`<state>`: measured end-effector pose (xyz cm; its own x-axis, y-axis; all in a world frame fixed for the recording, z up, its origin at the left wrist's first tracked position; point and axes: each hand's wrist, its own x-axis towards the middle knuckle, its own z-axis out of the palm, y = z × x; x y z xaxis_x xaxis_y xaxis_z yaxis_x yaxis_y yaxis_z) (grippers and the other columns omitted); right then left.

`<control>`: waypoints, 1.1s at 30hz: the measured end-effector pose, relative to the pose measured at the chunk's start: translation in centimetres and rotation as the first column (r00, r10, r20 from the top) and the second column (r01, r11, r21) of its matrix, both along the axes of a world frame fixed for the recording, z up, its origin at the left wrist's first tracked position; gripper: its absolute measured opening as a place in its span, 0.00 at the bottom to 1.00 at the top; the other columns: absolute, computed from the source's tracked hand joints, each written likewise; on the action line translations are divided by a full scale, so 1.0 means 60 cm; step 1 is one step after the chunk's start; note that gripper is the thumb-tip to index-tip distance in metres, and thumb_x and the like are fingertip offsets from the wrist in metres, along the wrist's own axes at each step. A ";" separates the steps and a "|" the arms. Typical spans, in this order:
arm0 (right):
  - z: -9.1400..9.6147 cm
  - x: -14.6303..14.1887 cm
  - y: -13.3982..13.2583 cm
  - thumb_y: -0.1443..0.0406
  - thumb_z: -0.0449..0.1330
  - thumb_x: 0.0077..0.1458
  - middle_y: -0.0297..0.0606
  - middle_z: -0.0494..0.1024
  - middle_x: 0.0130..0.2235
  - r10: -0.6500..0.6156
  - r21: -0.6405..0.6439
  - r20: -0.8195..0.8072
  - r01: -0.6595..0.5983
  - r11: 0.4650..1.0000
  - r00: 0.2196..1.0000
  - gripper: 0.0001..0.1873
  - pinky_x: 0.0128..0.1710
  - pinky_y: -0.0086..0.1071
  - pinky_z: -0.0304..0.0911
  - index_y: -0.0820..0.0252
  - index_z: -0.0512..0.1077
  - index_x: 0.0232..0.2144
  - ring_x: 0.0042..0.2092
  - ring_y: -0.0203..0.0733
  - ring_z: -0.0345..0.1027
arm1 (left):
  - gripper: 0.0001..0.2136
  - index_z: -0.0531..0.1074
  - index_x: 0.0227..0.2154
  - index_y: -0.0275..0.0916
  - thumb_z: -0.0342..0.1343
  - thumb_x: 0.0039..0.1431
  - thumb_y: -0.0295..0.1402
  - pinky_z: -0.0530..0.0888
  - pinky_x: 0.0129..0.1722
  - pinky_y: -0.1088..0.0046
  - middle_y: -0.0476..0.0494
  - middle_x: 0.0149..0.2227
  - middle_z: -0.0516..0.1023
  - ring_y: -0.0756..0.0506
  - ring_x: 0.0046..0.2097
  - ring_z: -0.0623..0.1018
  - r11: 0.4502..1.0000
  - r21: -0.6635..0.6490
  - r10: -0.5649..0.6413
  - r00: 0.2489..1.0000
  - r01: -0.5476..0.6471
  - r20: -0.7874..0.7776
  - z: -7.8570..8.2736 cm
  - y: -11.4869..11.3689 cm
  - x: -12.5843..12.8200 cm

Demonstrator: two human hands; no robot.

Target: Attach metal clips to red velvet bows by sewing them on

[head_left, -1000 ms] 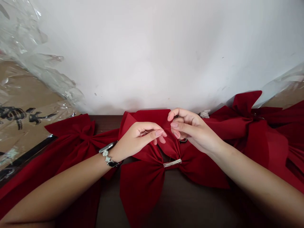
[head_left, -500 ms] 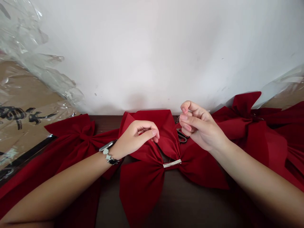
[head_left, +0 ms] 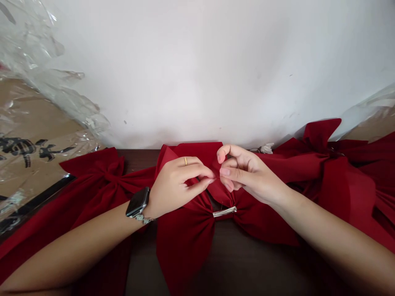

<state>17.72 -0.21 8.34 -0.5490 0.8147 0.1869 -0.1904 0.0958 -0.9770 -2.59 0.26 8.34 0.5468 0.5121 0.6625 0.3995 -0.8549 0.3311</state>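
Note:
A dark red fabric bow (head_left: 185, 242) lies flat on the brown table (head_left: 240, 263), cinched at its middle by a silver metal clip (head_left: 224, 211). Both hands hover just above the bow's upper loop, fingertips almost touching. My left hand (head_left: 177, 183), with a ring and a wristwatch, pinches thumb against fingers. My right hand (head_left: 247, 174) is pinched too, its forefinger curled over the thumb. A very fine thread seems to run between the two pinches, and a thin strand rises from the clip.
More red bows lie to the left (head_left: 101, 172) and to the right (head_left: 324, 160). Cardboard under crinkled clear plastic (head_left: 31, 139) leans at the far left, against the white wall. A small white scrap (head_left: 267, 147) lies by the wall.
My right hand had drawn up and to the right, baring dark scissors behind the bow. It has come back to meet the left hand and hides them. The left hand rose slightly.

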 end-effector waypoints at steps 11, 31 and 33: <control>-0.001 0.000 0.007 0.61 0.56 0.62 0.31 0.72 0.24 0.204 0.032 0.162 -0.212 0.977 0.965 0.10 0.20 0.22 0.50 0.62 0.68 0.42 0.23 0.28 0.60 | 0.10 0.78 0.23 0.49 0.56 0.58 0.30 0.63 0.17 0.70 0.50 0.16 0.69 0.50 0.18 0.69 0.988 0.147 -0.012 0.969 0.050 -0.245 0.010 -0.002 -0.027; 0.000 -0.003 0.007 0.61 0.66 0.52 0.29 0.71 0.21 0.074 -0.055 0.207 -0.064 0.996 0.976 0.11 0.22 0.22 0.53 0.64 0.72 0.28 0.23 0.27 0.61 | 0.06 0.76 0.30 0.39 0.56 0.57 0.22 0.73 0.24 0.75 0.51 0.33 0.82 0.52 0.27 0.76 0.658 0.700 -0.080 0.950 0.278 -0.302 -0.002 0.010 -0.013; 0.001 -0.001 0.008 0.61 0.66 0.52 0.28 0.70 0.20 0.012 -0.056 0.242 0.002 0.998 0.970 0.11 0.21 0.22 0.52 0.63 0.72 0.27 0.23 0.27 0.60 | 0.07 0.75 0.29 0.38 0.54 0.59 0.23 0.72 0.23 0.75 0.51 0.33 0.82 0.52 0.26 0.76 0.673 0.667 -0.123 0.938 0.319 -0.325 -0.007 0.014 -0.012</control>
